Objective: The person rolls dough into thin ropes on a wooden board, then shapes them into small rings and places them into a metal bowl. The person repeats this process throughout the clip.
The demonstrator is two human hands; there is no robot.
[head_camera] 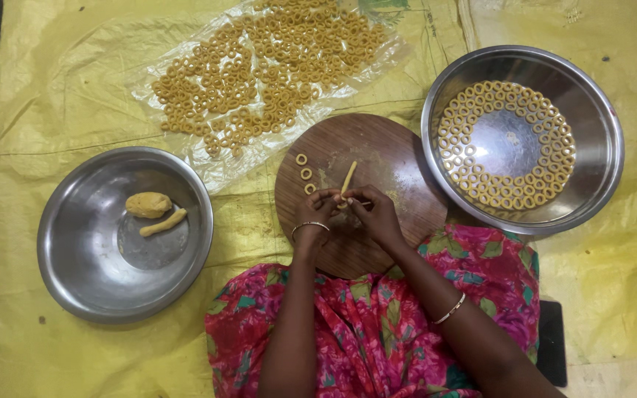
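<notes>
The round wooden board (377, 155) has bare surface on its far and right parts, open to a reach; its left edge carries three small dough rings (304, 174) and a thin dough rope (348, 177) lies mid-board. To the right, the steel bowl (591, 103) overlaps the board's edge, its floor ringed with dough rings (the centre is bare). Beyond the board, the plastic sheet (149, 81) crowded with rings blocks the far side. The left steel bowl (75, 221) stands well apart, with open yellow mat (245, 221) between it and the board.
</notes>
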